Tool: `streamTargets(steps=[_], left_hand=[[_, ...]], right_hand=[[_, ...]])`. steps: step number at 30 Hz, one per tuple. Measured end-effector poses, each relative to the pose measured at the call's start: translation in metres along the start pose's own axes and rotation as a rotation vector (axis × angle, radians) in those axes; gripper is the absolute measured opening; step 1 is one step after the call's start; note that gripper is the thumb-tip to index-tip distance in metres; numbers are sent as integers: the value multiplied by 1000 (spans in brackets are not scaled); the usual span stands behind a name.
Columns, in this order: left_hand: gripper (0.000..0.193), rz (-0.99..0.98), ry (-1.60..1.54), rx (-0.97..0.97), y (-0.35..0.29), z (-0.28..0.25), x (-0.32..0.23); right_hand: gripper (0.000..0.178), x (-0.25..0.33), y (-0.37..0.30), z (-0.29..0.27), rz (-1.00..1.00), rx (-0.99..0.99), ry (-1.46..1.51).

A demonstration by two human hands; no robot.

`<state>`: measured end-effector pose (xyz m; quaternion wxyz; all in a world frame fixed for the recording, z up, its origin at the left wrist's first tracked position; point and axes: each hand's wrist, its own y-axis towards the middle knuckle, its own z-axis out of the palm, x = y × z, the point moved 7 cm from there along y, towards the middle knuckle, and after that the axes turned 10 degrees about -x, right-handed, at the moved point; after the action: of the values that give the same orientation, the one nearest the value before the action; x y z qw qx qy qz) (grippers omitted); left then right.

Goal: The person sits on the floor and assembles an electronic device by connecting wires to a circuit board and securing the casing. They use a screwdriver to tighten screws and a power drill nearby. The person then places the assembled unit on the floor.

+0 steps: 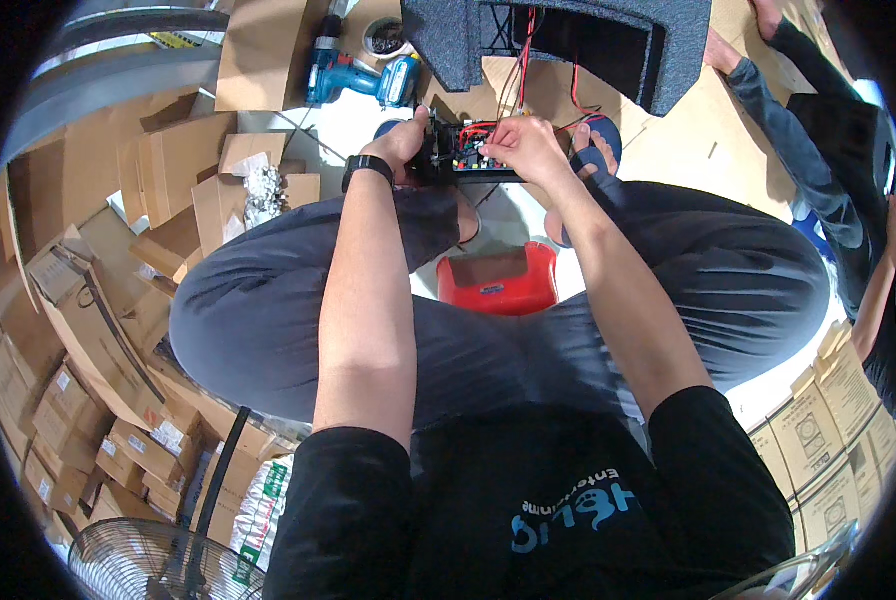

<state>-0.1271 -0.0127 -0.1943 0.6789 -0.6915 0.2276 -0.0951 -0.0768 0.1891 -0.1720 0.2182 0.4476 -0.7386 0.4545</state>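
Between my knees sits a black electronics module [488,177], its circuit board and several red and black wires facing up. My left hand [402,146], with a black wristband, grips the module's left side, the fingers partly hidden behind it. Over the board, my right hand [528,148] pinches with thumb and forefinger; what is between the fingertips is too small to make out. Red and black wires [524,70] run from the module up to a dark grey, carpet-covered cabinet [438,45] just beyond it.
A teal cordless drill [353,80] lies beyond my left hand, beside a round container [386,38] of small dark pieces. Under my legs is a red plastic stool [498,280]. Cardboard boxes [168,170] crowd the left; a fan [158,560] stands lower left. Another person's arm [793,130] reaches the cabinet.
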Motion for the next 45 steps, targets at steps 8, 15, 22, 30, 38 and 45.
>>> streamTargets(steps=[8, 15, 22, 30, 38, 45], left_hand=[[71, -33, 114, -88, 26, -7, 3], [69, 30, 185, -109, 32, -8, 0], [84, 60, 315, -126, 24, -9, -5], [76, 88, 300, -172, 17, -9, -8], [87, 47, 173, -63, 18, -4, -2], [77, 70, 223, -140, 5, -4, -10]], right_hand=[[24, 5, 1, -3, -25, -5, -59], [24, 9, 2, -1, -73, -20, -180], [21, 8, 2, -4, -30, -5, -128], [20, -4, 3, -3, 89, 47, 0], [22, -9, 6, 0, 51, 53, 129], [23, -4, 4, 1, 15, 38, 126]])
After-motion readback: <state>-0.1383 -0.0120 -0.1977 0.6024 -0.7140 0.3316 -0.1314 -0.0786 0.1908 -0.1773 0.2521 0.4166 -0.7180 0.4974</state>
